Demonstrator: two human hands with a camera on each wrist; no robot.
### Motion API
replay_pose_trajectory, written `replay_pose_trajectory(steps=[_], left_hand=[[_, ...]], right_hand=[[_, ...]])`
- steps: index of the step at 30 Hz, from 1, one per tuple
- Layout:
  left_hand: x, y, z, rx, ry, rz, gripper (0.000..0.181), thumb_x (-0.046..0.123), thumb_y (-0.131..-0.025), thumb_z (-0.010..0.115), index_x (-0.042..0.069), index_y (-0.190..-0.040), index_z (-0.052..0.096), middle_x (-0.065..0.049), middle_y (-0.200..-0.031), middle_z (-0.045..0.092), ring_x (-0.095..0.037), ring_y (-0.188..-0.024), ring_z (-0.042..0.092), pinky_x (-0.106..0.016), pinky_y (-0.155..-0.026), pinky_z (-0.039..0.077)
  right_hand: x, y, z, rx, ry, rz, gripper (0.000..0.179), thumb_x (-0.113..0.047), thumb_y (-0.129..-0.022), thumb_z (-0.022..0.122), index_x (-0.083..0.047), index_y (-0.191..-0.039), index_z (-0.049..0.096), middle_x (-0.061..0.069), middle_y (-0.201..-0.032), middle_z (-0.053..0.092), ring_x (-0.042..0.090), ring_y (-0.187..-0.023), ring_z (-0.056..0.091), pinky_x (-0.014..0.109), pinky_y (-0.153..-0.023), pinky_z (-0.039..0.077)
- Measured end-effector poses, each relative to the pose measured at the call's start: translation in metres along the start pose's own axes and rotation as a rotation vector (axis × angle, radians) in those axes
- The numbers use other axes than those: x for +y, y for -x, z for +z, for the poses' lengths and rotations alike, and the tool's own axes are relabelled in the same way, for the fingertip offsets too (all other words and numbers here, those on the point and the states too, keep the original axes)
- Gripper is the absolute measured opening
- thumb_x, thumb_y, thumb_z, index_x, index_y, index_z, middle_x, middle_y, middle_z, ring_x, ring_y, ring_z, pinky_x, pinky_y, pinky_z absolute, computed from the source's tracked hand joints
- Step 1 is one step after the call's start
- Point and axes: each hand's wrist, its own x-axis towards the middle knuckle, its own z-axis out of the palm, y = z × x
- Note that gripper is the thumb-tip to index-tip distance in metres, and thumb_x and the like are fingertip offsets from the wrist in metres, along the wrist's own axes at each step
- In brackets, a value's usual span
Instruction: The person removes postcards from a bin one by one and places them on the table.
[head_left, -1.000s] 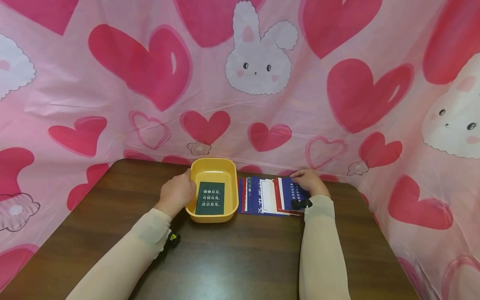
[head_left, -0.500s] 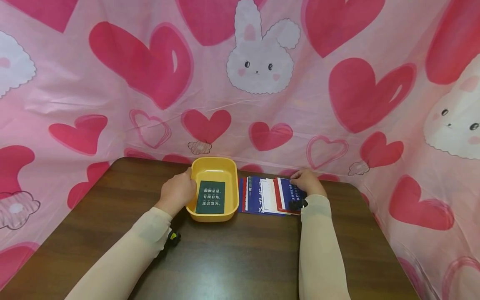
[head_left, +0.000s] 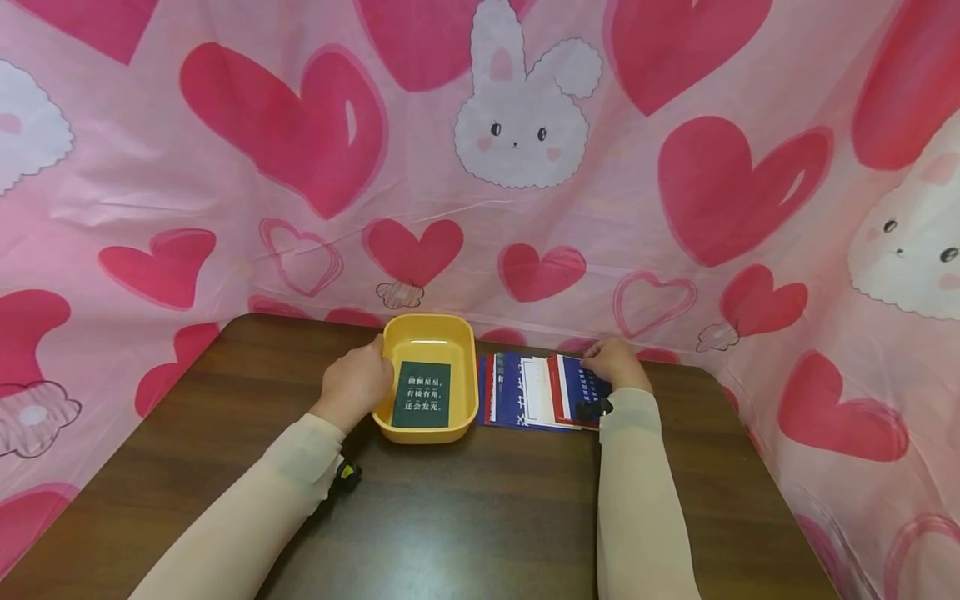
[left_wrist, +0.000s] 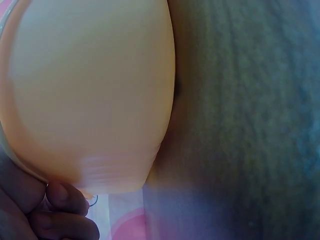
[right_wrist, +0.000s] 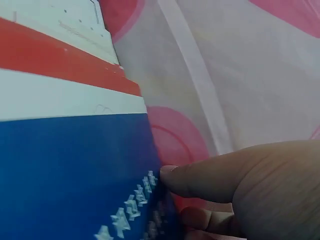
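Observation:
In the head view a yellow plastic tray stands at the back of the table, with a dark green card printed in white lying inside. My left hand grips its left rim; the left wrist view shows curled fingers at the end of the tray wall. Right of the tray lies an overlapping row of blue, white and red cards. At the row's right end, my right hand pinches the far edge of a blue card, thumb at its edge and other fingers curled below.
The brown wooden table ends at a pink heart-print curtain right behind the tray and cards. Curtain also hangs at both sides. A small black device is strapped at the left wrist, and a black one at the right.
My right hand has shifted slightly left along the blue card's far edge. My left hand keeps its grip on the tray, and the cards lie as before.

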Motion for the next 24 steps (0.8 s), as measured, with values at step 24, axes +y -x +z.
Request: replay_pose_trajectory(steps=[24], left_hand=[[0.002, 0.001, -0.001, -0.036, 0.025, -0.016, 0.068, 0.032, -0.116, 0.05, 0.001, -0.175, 0.037, -0.028, -0.144, 0.073, -0.038, -0.102, 0.073, -0.062, -0.095, 0.066]], right_hand=[[-0.106, 0.051, -0.023, -0.018, -0.05, -0.315, 0.036, -0.04, -0.108, 0.075, -0.012, -0.131, 0.08, 0.016, -0.132, 0.079, 0.037, -0.119, 0.072, 0.056, -0.108, 0.063]])
